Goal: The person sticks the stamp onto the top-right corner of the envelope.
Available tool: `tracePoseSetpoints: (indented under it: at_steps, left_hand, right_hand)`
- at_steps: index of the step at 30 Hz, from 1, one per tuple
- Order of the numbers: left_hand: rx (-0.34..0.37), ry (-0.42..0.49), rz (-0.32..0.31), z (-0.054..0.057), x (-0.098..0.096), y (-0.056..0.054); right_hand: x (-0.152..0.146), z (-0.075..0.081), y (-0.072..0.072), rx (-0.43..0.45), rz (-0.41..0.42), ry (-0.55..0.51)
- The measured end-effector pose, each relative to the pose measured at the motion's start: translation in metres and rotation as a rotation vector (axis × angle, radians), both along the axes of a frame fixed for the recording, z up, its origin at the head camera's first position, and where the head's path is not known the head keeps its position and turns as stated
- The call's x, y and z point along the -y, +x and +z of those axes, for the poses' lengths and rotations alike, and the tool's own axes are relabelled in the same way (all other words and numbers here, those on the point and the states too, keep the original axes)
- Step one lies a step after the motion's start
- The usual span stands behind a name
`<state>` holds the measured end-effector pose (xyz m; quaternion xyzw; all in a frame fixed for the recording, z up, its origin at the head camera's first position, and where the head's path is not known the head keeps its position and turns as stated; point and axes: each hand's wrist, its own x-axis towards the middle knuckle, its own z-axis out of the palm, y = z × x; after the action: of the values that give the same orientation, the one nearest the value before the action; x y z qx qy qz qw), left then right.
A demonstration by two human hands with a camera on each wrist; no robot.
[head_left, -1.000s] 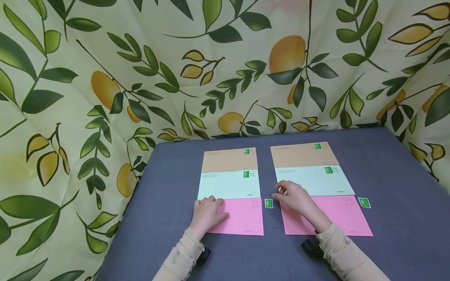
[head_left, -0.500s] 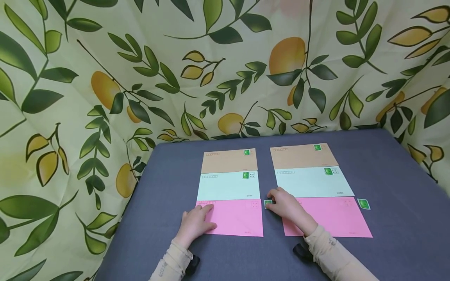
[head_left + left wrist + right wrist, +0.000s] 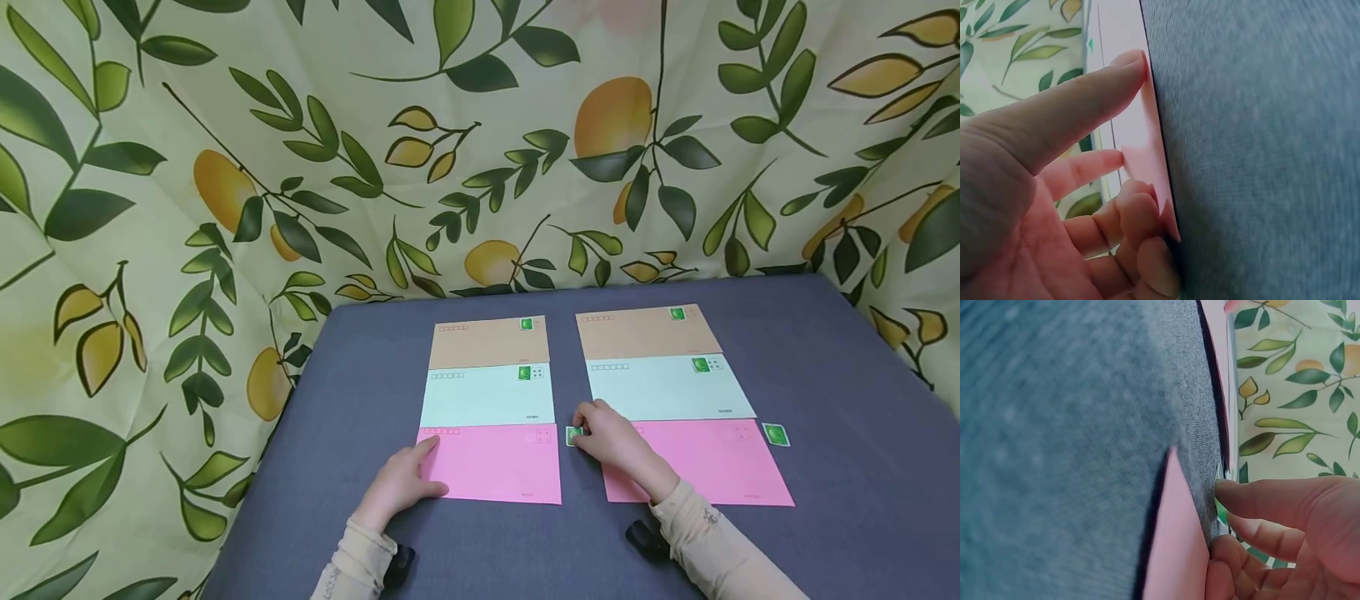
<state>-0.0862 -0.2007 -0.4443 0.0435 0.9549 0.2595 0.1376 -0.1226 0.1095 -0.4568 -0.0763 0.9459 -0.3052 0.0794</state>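
Extended fingers of my left hand [image 3: 397,486] rest at the left edge of the near-left pink envelope [image 3: 502,467]; in the left wrist view its thumb [image 3: 1125,69] lies over the pink paper. My right hand [image 3: 618,443] pinches a small green postage stamp [image 3: 573,436] in the gap between the two pink envelopes. In the right wrist view the stamp [image 3: 1220,511] shows partly behind the thumb. Under that wrist, the right pink envelope [image 3: 720,458] is partly covered. A second green stamp [image 3: 776,435] lies just past its right edge.
Behind each pink envelope lie a pale blue one and a brown one: blue left [image 3: 487,396], brown left [image 3: 480,346], blue right [image 3: 667,387], brown right [image 3: 645,333]. These carry green stamps at upper right. A leaf-patterned cloth [image 3: 337,167] hangs behind the blue-grey table [image 3: 360,375].
My left hand has slid left and toward me, off the middle of the pink envelope to its edge. The right hand has come left and toward me onto the stamp between the envelopes.
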Motion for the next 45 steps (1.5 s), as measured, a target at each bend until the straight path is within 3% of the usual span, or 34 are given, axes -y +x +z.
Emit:
tracePoseSetpoints:
  at_steps: [8,14,20,29,39,45]
  left_hand:
    - [0.027,0.005,0.055,0.000,0.007,0.002]
    - [0.015,0.002,0.056,0.000,0.007,0.004]
    - [0.021,-0.007,0.060,0.000,0.005,0.004]
    - [0.017,-0.008,0.064,-0.001,0.005,0.008]
    - [0.006,-0.009,0.062,0.000,0.001,0.015]
    - [0.025,-0.004,0.059,0.001,0.000,0.012]
  right_hand:
    - [-0.003,0.001,-0.001,-0.025,0.013,-0.020]
    - [-0.003,0.004,0.000,0.013,0.019,-0.057]
    - [-0.007,0.012,0.002,0.043,0.052,-0.157]
    - [0.001,0.016,-0.008,0.071,0.110,-0.249]
    - [0.023,0.005,-0.019,0.085,0.127,-0.259]
    - [0.030,0.003,-0.024,0.079,0.139,-0.228]
